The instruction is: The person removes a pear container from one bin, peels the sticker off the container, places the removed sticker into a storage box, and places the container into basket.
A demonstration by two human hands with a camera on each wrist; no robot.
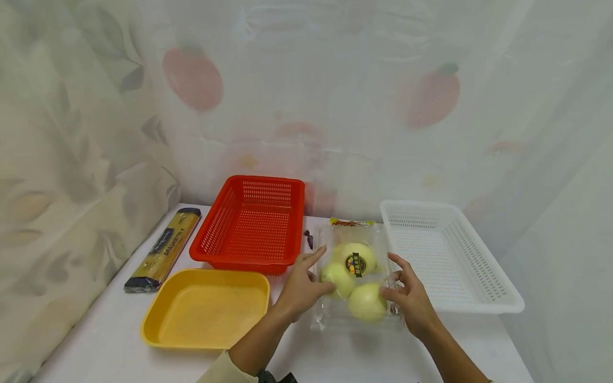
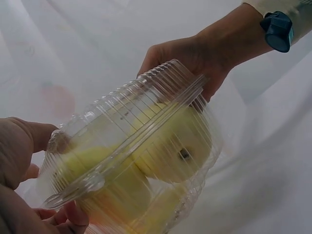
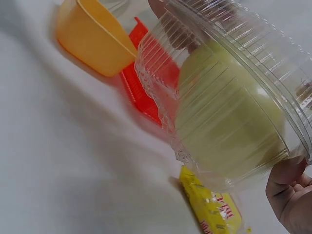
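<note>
A white counter point(image 1: 105, 330) carries a slotted white plastic basket point(image 1: 498, 306), a red slotted basket point(image 1: 261, 234) and a smooth, round-cornered yellow basin point(image 1: 210, 311). Above the counter, between the baskets, a person's left hand point(image 1: 303, 287) and right hand point(image 1: 407, 295) grip opposite sides of a clear, ribbed plastic box point(image 2: 146, 131). Round, pale-yellow fruits point(image 1: 367, 302) fill it. The right-wrist view, unlike the left, shows a glossy yellow packet point(image 3: 214, 209); only the head view catches a purple-wrapped sweet point(image 1: 309, 240).
</note>
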